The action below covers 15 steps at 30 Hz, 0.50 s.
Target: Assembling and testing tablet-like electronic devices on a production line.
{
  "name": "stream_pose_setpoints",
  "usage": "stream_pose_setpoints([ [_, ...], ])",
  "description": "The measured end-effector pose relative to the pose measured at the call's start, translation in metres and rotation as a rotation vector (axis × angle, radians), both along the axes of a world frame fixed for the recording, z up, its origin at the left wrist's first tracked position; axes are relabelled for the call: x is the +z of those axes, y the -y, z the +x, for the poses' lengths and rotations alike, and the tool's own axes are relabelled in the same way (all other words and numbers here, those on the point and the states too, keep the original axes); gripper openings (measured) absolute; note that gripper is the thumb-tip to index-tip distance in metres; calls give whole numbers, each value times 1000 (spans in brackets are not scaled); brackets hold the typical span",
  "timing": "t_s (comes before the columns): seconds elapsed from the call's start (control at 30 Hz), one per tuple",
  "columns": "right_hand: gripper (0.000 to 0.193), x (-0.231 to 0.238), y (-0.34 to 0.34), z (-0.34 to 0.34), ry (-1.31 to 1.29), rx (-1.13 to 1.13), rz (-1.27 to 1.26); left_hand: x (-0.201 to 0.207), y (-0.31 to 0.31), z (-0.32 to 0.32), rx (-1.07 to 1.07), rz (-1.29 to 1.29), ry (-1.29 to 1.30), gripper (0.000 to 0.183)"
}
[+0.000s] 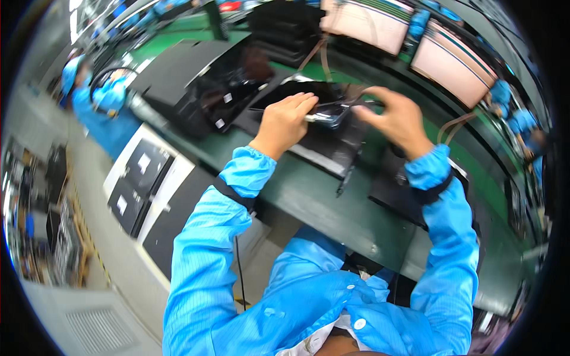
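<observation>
1. Running diagonally across the view, a dark green workbench (314,202) has a smooth, dully shining top; its straight edges bend toward the rim.
2. Two monitors (368,24) with pale pinkish screens stand along its far side, beside a stack of matte black trays (285,29).
3. To the left, a pale board (139,133) carries flat black rectangular panels with small white labels. Past it, a co-worker in blue (98,124) is near a light grey floor (122,231) marked by a striped line; a grey louvred cabinet (98,329) fills the lower left corner.
4. A glossy dark piece (330,118), catching bluish-white highlights, is between the two hands, above a flat black slab (341,142) with a paler near edge.
5. The left hand (285,121) has bent fingers against the piece's left side; whether they pinch it, I cannot tell.
6. The right hand (395,115) is at its right side, thumb and forefinger apart at the tips; blur hides any grasp.
7. Both sleeves (205,249) are light blue cloth, finely lined and gathered at the cuffs, with dark bands (435,188) around them.
</observation>
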State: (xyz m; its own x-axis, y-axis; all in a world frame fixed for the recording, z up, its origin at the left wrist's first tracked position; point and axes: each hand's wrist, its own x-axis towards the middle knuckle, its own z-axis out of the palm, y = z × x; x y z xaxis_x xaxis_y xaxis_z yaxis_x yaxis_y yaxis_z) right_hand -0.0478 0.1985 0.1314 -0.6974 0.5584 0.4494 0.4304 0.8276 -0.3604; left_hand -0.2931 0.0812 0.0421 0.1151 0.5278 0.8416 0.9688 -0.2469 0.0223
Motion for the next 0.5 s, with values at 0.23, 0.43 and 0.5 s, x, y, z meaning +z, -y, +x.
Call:
stream_pose_setpoints([
  [0.23, 49, -63, -48, 75, -240, -188, 265, 40, 225, -24, -101, 188, 1504, 23],
  [0.43, 57, -117, -40, 83, -163, -264, 186, -102, 346, -109, -94, 85, 2168, 46],
  [0.5, 57, -120, -38, 80, -143, -283, 192, -172, 367, -146, 94, 92, 2170, 47],
])
